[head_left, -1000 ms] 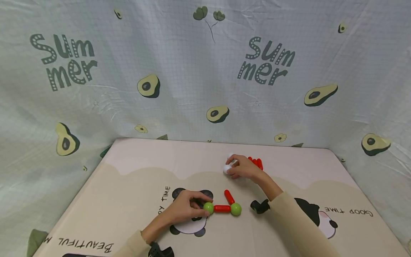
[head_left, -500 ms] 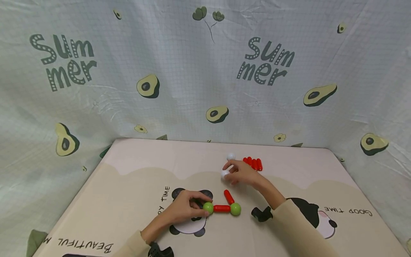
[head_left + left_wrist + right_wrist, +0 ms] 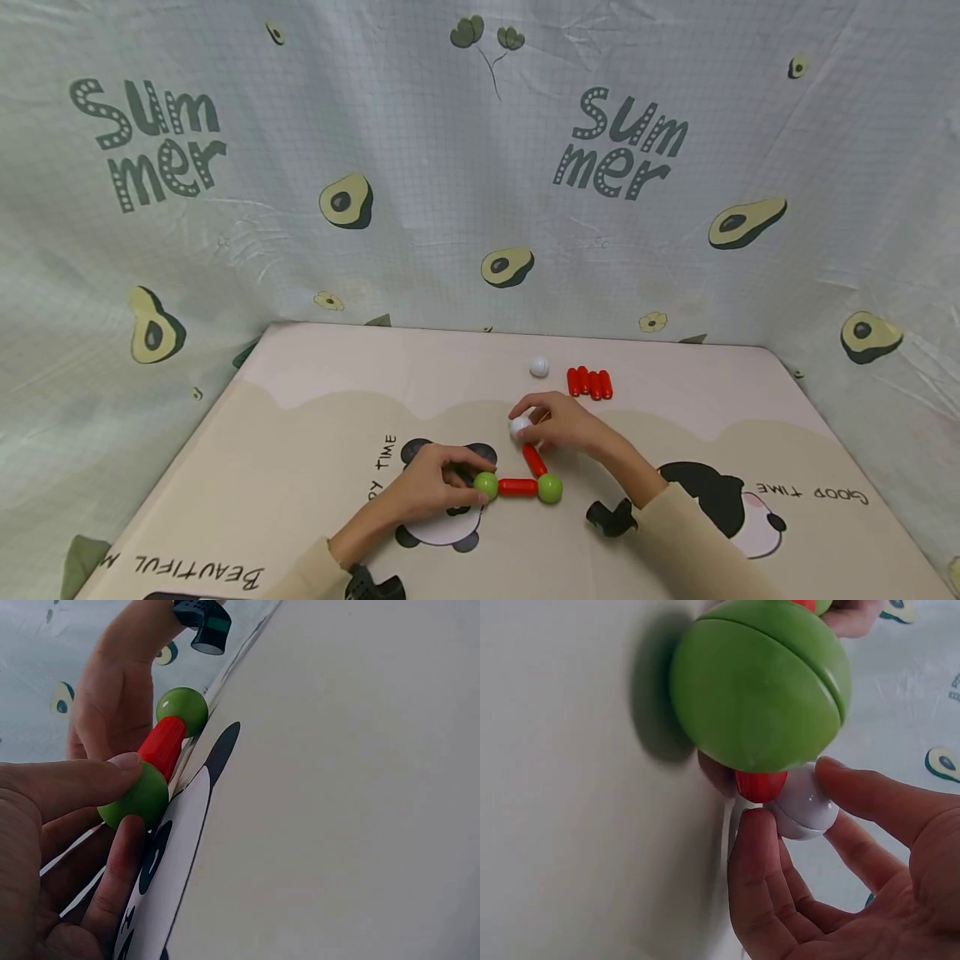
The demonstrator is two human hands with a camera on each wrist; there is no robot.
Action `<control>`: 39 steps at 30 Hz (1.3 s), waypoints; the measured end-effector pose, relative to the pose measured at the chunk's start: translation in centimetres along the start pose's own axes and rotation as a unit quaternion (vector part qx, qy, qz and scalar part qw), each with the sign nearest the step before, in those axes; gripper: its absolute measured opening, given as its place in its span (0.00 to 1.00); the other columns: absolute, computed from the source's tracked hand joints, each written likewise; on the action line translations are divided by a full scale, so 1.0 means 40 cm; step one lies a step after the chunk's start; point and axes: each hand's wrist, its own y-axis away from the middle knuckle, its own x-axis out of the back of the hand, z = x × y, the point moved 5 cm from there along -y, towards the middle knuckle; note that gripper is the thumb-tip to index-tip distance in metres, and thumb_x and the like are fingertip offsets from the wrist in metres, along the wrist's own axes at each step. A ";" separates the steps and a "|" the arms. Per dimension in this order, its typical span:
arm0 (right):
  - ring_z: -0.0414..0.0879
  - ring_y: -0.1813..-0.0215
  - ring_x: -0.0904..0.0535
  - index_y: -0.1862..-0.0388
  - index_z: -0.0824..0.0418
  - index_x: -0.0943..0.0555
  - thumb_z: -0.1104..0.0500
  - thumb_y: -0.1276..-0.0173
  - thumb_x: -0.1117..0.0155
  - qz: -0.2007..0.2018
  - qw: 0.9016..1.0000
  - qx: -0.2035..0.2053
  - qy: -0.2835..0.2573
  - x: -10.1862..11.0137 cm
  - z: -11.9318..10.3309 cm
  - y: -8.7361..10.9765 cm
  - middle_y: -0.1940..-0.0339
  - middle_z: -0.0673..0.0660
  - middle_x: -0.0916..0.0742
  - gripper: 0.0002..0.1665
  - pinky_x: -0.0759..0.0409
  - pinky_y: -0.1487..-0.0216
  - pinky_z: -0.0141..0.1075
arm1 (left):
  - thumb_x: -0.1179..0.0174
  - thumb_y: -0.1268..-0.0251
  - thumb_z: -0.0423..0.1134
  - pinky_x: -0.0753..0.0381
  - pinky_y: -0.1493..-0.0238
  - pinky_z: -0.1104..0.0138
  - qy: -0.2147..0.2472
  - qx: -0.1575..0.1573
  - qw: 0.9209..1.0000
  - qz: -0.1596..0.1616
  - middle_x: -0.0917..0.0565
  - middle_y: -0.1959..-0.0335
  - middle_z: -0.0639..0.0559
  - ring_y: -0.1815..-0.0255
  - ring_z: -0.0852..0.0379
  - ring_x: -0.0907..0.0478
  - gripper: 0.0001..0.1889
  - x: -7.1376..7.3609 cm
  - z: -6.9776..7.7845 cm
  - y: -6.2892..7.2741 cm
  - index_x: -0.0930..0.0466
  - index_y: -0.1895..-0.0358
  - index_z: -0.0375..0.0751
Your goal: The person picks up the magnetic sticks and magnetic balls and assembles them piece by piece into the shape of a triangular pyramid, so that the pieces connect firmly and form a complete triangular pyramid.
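In the head view my left hand (image 3: 433, 485) pinches a green ball (image 3: 486, 485) between thumb and fingers. A red rod (image 3: 518, 487) joins that ball to a second green ball (image 3: 550, 488). From the second ball another red rod (image 3: 534, 459) slants up and away. My right hand (image 3: 567, 423) holds a white ball (image 3: 520, 428) at the far end of this slanted rod. In the right wrist view thumb and fingertips pinch the white ball (image 3: 804, 806), right beside the red rod's end (image 3: 760, 786). The left wrist view shows the thumb pressing the near green ball (image 3: 139, 799).
Farther back on the table lie several red rods (image 3: 589, 382) side by side, with another white ball (image 3: 539, 367) to their left. A printed curtain (image 3: 420, 167) hangs behind the table's far edge. The tabletop (image 3: 315, 467) carries cartoon pictures and lettering.
My right hand has brought the white ball nearer, down to the slanted red rod's end. The back white ball and row of rods have come into full view. My left hand stays put.
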 end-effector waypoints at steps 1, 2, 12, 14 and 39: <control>0.47 0.59 0.18 0.45 0.57 0.14 0.59 0.32 0.29 0.003 1.000 -0.002 0.002 -0.001 0.000 0.001 0.54 0.58 0.13 0.17 0.13 0.57 0.39 | 0.25 0.41 0.43 0.16 0.60 0.73 0.000 0.000 1.000 0.000 0.10 0.56 0.49 0.66 0.67 0.16 0.18 0.000 -0.001 0.000 0.11 0.47 0.45; 0.47 0.59 0.18 0.46 0.57 0.14 0.59 0.32 0.28 0.007 1.000 -0.004 0.004 -0.002 0.000 0.002 0.54 0.58 0.13 0.16 0.13 0.58 0.39 | 0.25 0.41 0.43 0.16 0.60 0.73 0.000 0.000 1.000 0.000 0.10 0.55 0.49 0.66 0.67 0.16 0.18 0.000 -0.001 0.000 0.11 0.47 0.45; 0.48 0.61 0.19 0.48 0.55 0.14 0.61 0.35 0.27 0.018 1.000 -0.019 0.016 -0.010 0.005 0.002 0.53 0.59 0.13 0.16 0.13 0.59 0.39 | 0.25 0.41 0.43 0.16 0.60 0.73 0.003 0.002 1.000 -0.002 0.10 0.55 0.49 0.67 0.66 0.16 0.18 0.000 -0.001 0.000 0.11 0.47 0.45; 0.48 0.60 0.19 0.48 0.55 0.14 0.62 0.36 0.26 0.020 0.999 -0.021 0.017 -0.011 0.004 0.001 0.53 0.59 0.13 0.16 0.13 0.59 0.39 | 0.25 0.42 0.42 0.16 0.60 0.73 0.002 0.002 1.000 -0.002 0.11 0.56 0.49 0.67 0.67 0.16 0.18 0.000 -0.001 0.000 0.11 0.47 0.45; 0.51 0.53 0.20 0.48 0.57 0.14 0.62 0.36 0.28 0.010 1.000 -0.011 -0.016 -0.011 -0.004 0.004 0.51 0.60 0.15 0.17 0.16 0.56 0.40 | 0.25 0.41 0.43 0.16 0.61 0.74 -0.001 -0.008 1.000 -0.006 0.10 0.55 0.48 0.67 0.67 0.16 0.19 0.000 0.000 0.001 0.11 0.47 0.43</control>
